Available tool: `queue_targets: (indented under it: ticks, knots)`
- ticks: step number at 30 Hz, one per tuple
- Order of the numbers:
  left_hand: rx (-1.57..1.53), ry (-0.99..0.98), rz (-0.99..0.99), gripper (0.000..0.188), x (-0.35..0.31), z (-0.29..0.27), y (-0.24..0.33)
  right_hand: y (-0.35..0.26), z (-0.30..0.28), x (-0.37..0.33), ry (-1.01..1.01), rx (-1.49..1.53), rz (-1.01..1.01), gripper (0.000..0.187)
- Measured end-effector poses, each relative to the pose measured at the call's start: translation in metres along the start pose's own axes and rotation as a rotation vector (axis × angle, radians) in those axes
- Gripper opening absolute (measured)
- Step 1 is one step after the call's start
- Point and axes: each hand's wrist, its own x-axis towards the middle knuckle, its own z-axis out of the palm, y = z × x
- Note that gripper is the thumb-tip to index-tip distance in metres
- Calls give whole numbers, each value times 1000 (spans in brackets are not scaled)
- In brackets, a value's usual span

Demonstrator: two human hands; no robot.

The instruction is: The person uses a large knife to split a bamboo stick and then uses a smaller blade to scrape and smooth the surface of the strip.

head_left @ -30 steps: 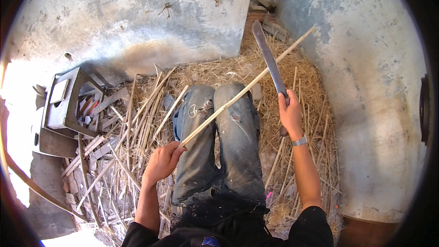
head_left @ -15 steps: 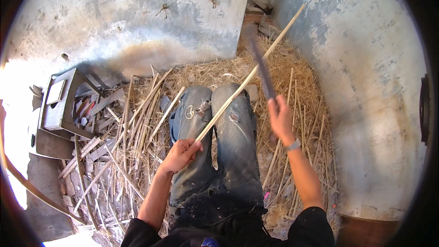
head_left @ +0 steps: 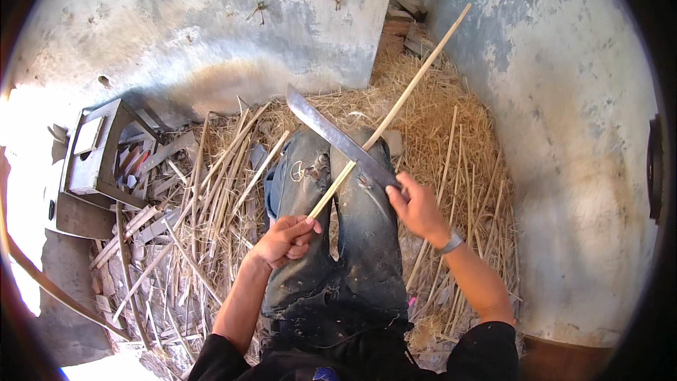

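Observation:
A long pale wooden stick (head_left: 417, 83) slants up and away from my lap to the far right. Its near end sits in my left hand (head_left: 283, 241), thumb pressed on top and fingers curled round it above my left thigh. My right hand (head_left: 423, 213) is closed on the handle end of a machete (head_left: 326, 129), most of the handle being hidden by the fingers. The wide dark blade crosses over the stick above my knees, its tip pointing to the far left. Below the blade, a lengthwise line shows on the stick, like a split.
Long thin sticks (head_left: 224, 162) lie heaped left of my legs, with more at the right. Straw-like shavings (head_left: 451, 92) cover the floor ahead. A worn wooden box frame (head_left: 99, 159) stands at the left. Rough plastered walls close in ahead (head_left: 211, 21) and on the right (head_left: 578, 134).
The machete has swung from pointing away, blurred, to lying across the stick with its tip at the left. My right hand has come nearer and inward; my left hand keeps its hold.

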Motion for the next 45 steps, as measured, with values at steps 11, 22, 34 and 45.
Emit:
queue_targets:
  ticks: [11,22,34,45]
  knots:
    - [-247,-163,-89,29,9,-13,-4,-7,-16,0,-167,-10,31,23]
    - [-331,-200,-127,29,13,0,-7,5,-38,-9,-66,-19,190,23]
    - [-295,-207,-136,30,24,13,-4,1,-18,-36,21,111,160,26]
    - [-312,-207,-114,32,25,9,-13,9,-7,-44,81,114,54,28]
